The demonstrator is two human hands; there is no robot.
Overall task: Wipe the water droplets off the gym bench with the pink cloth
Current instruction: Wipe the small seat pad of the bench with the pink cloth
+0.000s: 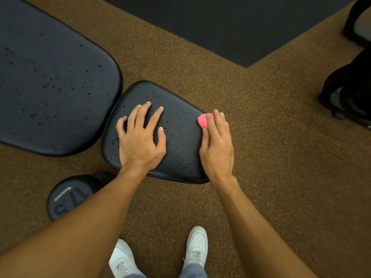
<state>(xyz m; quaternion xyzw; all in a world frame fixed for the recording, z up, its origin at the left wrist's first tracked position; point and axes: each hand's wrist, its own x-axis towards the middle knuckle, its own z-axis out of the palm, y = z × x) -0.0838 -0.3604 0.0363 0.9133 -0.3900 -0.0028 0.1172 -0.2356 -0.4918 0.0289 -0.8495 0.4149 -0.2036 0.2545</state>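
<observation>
The black gym bench has a small seat pad (180, 137) and a large back pad (50, 87), both dotted with water droplets. My left hand (140, 137) rests on the left half of the seat pad with its fingers spread flat. At the pad's right edge, my right hand (217, 145) covers the pink cloth (202, 121) and holds it against the pad. Only a bunched corner of the cloth shows beside the fingers.
A black dumbbell (68, 197) marked 17.5 lies on the brown speckled floor (271, 147) below the seat pad's left corner. A dark mat (230, 27) covers the floor at the back. Black equipment (349, 87) stands at the right edge. My white shoes (197, 245) are below.
</observation>
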